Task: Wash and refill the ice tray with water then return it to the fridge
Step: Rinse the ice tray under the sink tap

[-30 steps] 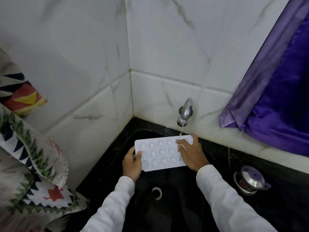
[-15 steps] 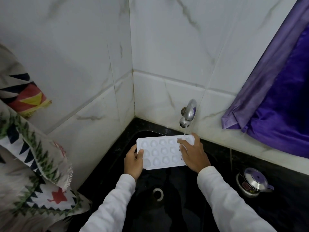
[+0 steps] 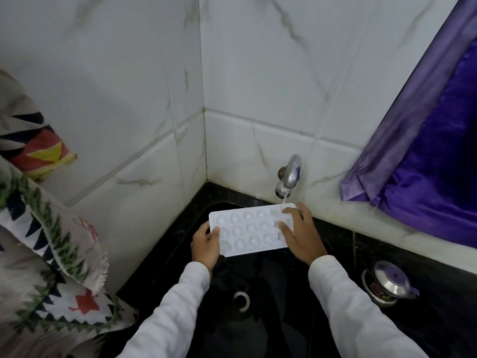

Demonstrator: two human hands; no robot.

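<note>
Two white tiled walls (image 3: 129, 86) veined with grey meet in a corner and fill most of the view. A purple curtain (image 3: 426, 151) hangs down the right side, and a patterned cloth (image 3: 38, 241) with green, black and red shapes drapes along the left. Below them a black sink (image 3: 273, 326) is set into a dark counter (image 3: 444, 275).

The white ice tray (image 3: 247, 228) is held roughly level over the back of the sink, its cavities facing up and its right end just under the tap. Both arms reach in wearing white sleeves (image 3: 356, 306).

The right hand (image 3: 300, 235) covers the tray's right end, with fingers bent over the far edge and the thumb pressed on the top face beside the cavities; whether any finger wraps underneath cannot be told. The left hand (image 3: 205, 248) clamps the left end, its thumb lying on the upper rim and the other fingers curled beneath.

A chrome tap (image 3: 289, 177) juts from the back wall. A lidded steel pot (image 3: 389, 284) sits on the counter to the right, well apart from the tray. The round drain (image 3: 241, 298) lies in the sink floor between the forearms. A thin stream of water (image 3: 284, 201) runs from the spout onto the tray's far right corner, next to the right hand's fingers
</note>
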